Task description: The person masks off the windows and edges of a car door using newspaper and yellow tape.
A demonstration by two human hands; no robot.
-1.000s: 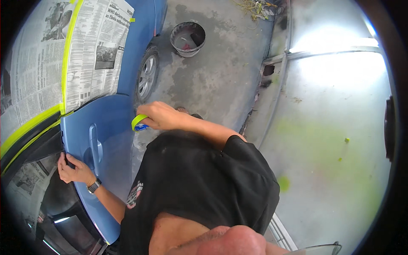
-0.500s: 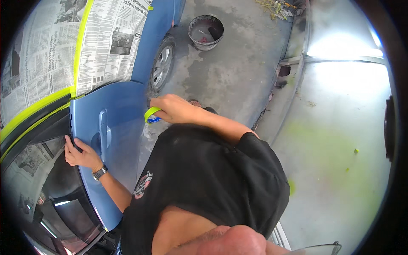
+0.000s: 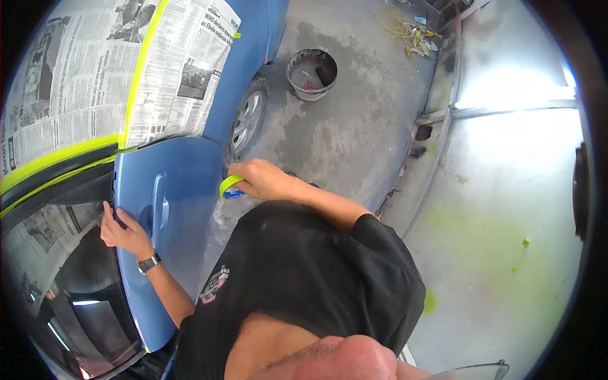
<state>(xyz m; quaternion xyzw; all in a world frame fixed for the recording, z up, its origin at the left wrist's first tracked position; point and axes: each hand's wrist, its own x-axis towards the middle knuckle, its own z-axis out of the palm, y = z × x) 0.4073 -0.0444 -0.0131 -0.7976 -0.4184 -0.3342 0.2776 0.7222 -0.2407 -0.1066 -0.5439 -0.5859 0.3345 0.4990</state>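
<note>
My left hand (image 3: 125, 232) rests at the window edge of the blue car door (image 3: 185, 190), beside the dark glass (image 3: 85, 278). Its fingers are stretched out and the thumb is apart, with nothing seen held. Over the far side of the door, near the wheel, my right hand (image 3: 263, 180) is closed on a roll of yellow-green masking tape (image 3: 228, 183). A blue inner face shows inside the roll. The door handle (image 3: 158, 206) lies between my two hands. Right fingertips are partly hidden by the hand itself.
Newspaper (image 3: 180, 69) edged with yellow-green tape (image 3: 140, 69) covers panels at the far left. Beyond the car wheel (image 3: 246, 120) a black bucket (image 3: 310, 94) stands on the concrete floor (image 3: 373, 82). Tangled yellow cord (image 3: 411, 38) lies by the pale wall (image 3: 494, 190) on the right.
The view has shifted, so the car, bucket and wall sit lower in the picture. Both hands keep about the same pose, the right still holding the tape roll.
</note>
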